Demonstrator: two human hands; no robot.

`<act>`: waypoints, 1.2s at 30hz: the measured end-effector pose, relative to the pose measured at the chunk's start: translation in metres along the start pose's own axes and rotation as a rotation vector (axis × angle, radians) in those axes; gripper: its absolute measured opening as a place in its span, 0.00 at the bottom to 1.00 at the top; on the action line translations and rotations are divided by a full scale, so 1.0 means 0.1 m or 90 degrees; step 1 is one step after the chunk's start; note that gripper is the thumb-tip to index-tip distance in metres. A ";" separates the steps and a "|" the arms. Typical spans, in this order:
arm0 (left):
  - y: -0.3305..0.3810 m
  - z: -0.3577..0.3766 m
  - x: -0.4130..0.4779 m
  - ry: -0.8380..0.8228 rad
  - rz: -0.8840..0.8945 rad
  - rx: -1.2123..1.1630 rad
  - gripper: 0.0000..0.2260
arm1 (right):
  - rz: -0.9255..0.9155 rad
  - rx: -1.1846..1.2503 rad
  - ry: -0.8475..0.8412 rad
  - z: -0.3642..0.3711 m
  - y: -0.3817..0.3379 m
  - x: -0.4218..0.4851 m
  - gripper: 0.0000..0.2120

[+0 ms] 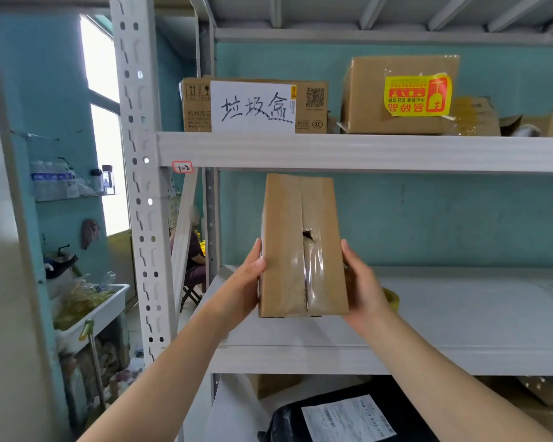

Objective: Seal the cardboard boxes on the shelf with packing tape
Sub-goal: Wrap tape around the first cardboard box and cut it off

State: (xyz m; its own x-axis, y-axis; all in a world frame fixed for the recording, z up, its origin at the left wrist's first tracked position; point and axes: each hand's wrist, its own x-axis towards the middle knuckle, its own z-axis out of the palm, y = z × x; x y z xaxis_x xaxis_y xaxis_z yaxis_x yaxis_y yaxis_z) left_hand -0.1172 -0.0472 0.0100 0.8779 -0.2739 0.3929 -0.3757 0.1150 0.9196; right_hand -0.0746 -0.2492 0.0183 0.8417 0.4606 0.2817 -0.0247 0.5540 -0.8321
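Note:
A narrow brown cardboard box (pixel 284 250) stands on end on the white middle shelf (pixel 460 317), its flap seam facing me. Clear tape covers the lower half of the seam, and a small torn hole shows at mid-height. My left hand (pixel 241 285) holds the box's left side, thumb on the front edge. My right hand (pixel 361 282) holds its right side. A yellowish tape roll (pixel 391 296) lies on the shelf, partly hidden behind my right hand.
The upper shelf (pixel 364 151) carries a box with a handwritten paper sign (pixel 253 106), a box with a yellow fragile sticker (pixel 399 94) and more cardboard at the right. A black parcel (pixel 348 416) lies below. A grey upright post (pixel 141 186) stands left.

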 end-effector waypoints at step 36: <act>-0.09 0.11 -0.10 0.385 -0.005 -0.178 0.47 | 0.065 -0.100 0.117 -0.37 -0.12 -0.16 0.36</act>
State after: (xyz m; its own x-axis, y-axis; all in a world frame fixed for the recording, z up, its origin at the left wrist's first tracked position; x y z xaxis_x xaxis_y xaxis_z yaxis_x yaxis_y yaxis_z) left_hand -0.1261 -0.0562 -0.0018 0.9227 0.2989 0.2434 -0.3492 0.3807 0.8562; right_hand -0.0674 -0.2892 0.0061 0.9234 0.3670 0.1122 -0.0429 0.3892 -0.9202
